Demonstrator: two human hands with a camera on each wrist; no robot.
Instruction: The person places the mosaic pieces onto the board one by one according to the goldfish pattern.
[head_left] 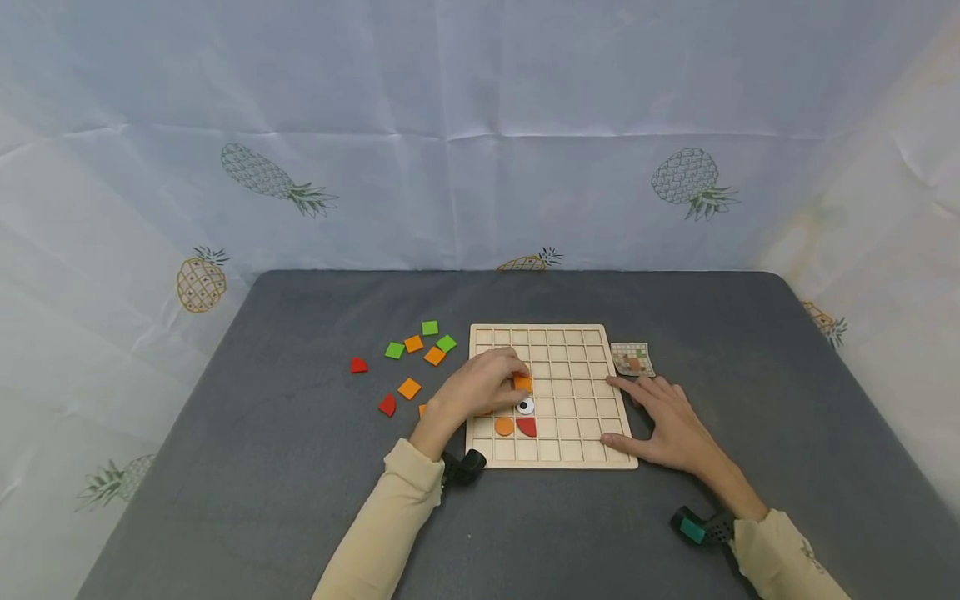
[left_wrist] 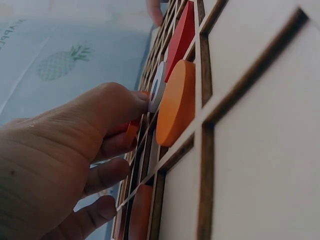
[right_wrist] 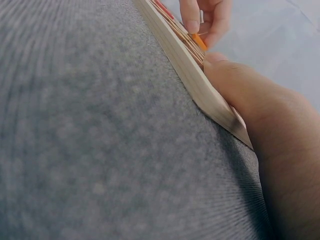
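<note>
A wooden grid board (head_left: 555,464) lies on the dark table. Over its left half, my left hand (head_left: 483,383) pinches an orange square tile (head_left: 522,383) between thumb and fingers. Just below that tile sits a white disc with a black dot (head_left: 525,406). Under the disc are a red quarter-round tile (head_left: 527,427) and, to its left, an orange round tile (head_left: 505,427). More orange shows in the left wrist view, a tile (left_wrist: 141,212) below the fingers. My right hand (head_left: 663,425) rests on the board's right edge with thumb and fingers spread.
Left of the board lie loose tiles: several green squares (head_left: 430,327), several orange squares (head_left: 408,388) and red quarter-rounds (head_left: 358,365). A small pattern card (head_left: 633,358) lies by the board's upper right side. A pale pineapple-print cloth (head_left: 480,200) hangs behind the table.
</note>
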